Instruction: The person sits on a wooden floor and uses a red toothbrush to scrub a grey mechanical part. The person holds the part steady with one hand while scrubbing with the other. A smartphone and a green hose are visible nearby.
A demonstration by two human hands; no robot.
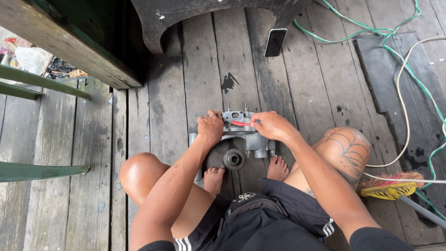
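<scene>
A grey cast-metal engine casing (247, 138) with upright studs lies on the wooden plank floor (93, 153) between my bare feet. My left hand (210, 127) presses down on the casing's left side, fingers curled over its top edge. My right hand (273, 125) grips a red-handled tool (241, 123), its tip resting on the casing's upper face. A round toothed gear (233, 159) lies on the floor just in front of the casing, beside my left foot (214, 178).
A dark phone (275, 42) lies on the planks beyond the casing. Green and white cables (403, 65) trail across a black mat (409, 93) at the right. A yellow broom head (390, 188) sits by my right knee. A dark wooden bench (69, 37) stands at upper left.
</scene>
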